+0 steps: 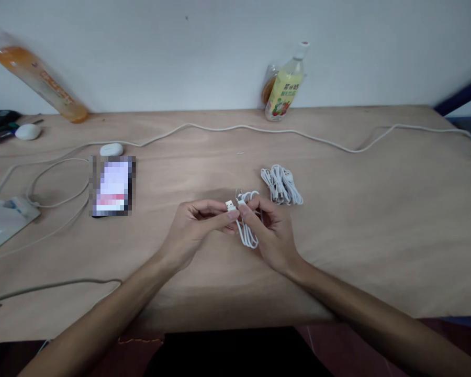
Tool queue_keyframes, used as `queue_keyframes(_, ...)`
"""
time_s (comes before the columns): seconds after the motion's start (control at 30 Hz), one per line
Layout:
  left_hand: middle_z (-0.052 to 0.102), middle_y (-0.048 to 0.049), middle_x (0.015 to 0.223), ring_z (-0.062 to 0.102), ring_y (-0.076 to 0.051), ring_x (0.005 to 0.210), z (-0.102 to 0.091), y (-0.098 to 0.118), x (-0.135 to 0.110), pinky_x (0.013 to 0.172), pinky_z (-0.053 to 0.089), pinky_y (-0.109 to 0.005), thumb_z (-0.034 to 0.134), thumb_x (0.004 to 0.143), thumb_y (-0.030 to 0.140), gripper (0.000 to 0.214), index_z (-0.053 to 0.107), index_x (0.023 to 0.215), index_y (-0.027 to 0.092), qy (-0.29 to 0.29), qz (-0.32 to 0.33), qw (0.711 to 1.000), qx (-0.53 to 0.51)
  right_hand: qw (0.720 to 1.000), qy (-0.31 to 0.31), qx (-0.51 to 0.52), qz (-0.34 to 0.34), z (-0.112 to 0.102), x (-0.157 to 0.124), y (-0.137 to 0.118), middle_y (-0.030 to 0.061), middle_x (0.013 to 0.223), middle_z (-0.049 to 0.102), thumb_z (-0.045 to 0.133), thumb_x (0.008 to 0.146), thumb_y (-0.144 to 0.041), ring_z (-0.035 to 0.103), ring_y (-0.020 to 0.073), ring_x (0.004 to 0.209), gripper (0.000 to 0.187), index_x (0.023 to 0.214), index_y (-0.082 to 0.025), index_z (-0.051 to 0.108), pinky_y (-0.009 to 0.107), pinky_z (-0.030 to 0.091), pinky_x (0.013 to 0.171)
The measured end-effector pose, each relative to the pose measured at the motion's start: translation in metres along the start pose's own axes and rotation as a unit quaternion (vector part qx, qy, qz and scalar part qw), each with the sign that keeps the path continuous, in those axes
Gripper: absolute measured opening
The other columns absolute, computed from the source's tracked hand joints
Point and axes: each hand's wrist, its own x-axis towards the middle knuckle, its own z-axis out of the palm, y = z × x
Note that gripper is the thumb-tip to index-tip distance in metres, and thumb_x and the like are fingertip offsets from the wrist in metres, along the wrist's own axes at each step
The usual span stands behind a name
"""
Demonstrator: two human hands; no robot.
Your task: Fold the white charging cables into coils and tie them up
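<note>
A coiled white USB cable (pixel 248 234) is held between my two hands over the near middle of the table. My left hand (pixel 198 225) pinches it close to a USB plug (pixel 230 206) that points up and away. With thumb and fingers closed, my right hand (pixel 272 230) grips the coil near another connector end; a thin wire-like piece sticks up there, too small to make out. Part of the coil is hidden behind my fingers. Just beyond my right hand lies a bundle of similar white cables (pixel 281 184) on the brown tabletop (pixel 357 225).
Left of my hands lies a phone (pixel 113 187) with a white case (pixel 111 150) behind it. A long white cord (pixel 220 129) crosses the table's back. An orange drink bottle (pixel 43 84) and a yellow drink bottle (pixel 286 86) stand by the wall. White packaging (pixel 8 222) sits far left.
</note>
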Motion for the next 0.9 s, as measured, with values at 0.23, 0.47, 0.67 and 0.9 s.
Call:
queue_keyframes(0.23,0.083,-0.0039,0.075,0.074,-0.016,0.067,0.0016,0.0012,-0.0008,0.072,0.067,-0.03,0.105,0.067,0.032,0.023,0.089,0.079,0.02,-0.001,0.005,1.0,0.006,0.999,-0.007,-0.029,-0.04,0.0023,-0.0038,0.0001,-0.0037,0.069,0.047,0.064,0.109,-0.038,0.043,0.0156,0.065,0.039,0.074,-0.025,0.052,0.034,0.034,0.063)
queue_keyframes(0.47,0.085,-0.0035,0.079,0.076,-0.014,0.068,-0.0014,-0.0001,0.0009,0.069,0.065,-0.023,0.104,0.066,0.028,0.022,0.09,0.082,0.021,0.009,0.004,1.0,0.002,0.994,-0.013,-0.075,-0.08,0.002,-0.0031,0.0026,-0.0043,0.072,0.048,0.058,0.109,-0.024,0.042,0.0147,0.064,0.032,0.077,-0.025,0.051,0.034,0.033,0.062)
queue_keyframes(0.67,0.086,-0.0036,0.079,0.077,-0.013,0.069,-0.0035,-0.0014,0.0021,0.069,0.064,-0.02,0.101,0.071,0.028,0.018,0.09,0.083,0.02,0.017,0.014,1.0,0.019,0.992,-0.015,-0.093,-0.088,0.001,-0.0019,0.0049,-0.0042,0.073,0.051,0.059,0.108,-0.024,0.045,0.0145,0.066,0.03,0.079,-0.024,0.053,0.032,0.034,0.062)
queue_keyframes(0.9,0.085,-0.0024,0.076,0.076,-0.013,0.066,-0.0037,0.0009,0.0029,0.067,0.063,-0.021,0.102,0.068,0.027,0.018,0.09,0.08,0.021,0.038,0.029,0.998,0.044,0.989,-0.013,-0.11,-0.093,0.0017,-0.0006,0.0082,-0.0043,0.073,0.053,0.059,0.108,-0.027,0.046,0.0145,0.065,0.027,0.081,-0.024,0.054,0.031,0.035,0.062)
